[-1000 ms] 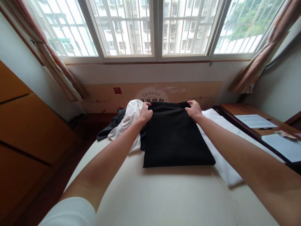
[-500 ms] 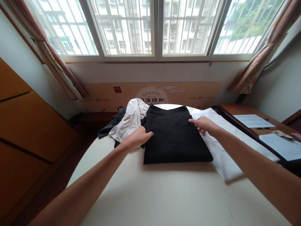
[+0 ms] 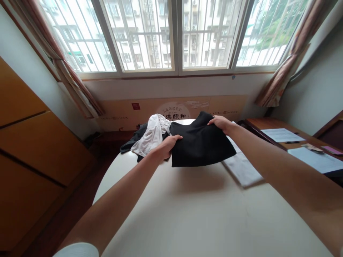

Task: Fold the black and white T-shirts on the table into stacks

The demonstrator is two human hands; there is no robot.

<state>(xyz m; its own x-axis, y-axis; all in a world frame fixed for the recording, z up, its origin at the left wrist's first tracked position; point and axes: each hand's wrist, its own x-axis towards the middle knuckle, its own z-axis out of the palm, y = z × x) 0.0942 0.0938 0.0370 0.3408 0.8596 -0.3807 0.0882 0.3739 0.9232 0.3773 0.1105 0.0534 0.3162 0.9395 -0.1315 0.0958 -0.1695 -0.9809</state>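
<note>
A crumpled white shirt [image 3: 151,135] lies on a dark garment [image 3: 133,140] at the worktop's [image 3: 187,214] far edge, and a flat white cloth [image 3: 241,168] lies to the right. Papers [image 3: 281,135] sit on a wooden desk [image 3: 254,124] beyond. Barred windows [image 3: 142,35] with tied curtains [image 3: 276,75] face a printed panel [image 3: 171,110]; wooden cupboard doors [image 3: 32,142] stand left.

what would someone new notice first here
The tall barred window fills the top of the view, with apartment blocks behind it. Below it, at the centre, a black garment is held up between the left hand and the right hand, above a cream table. A crumpled white garment lies just left of it.
</note>
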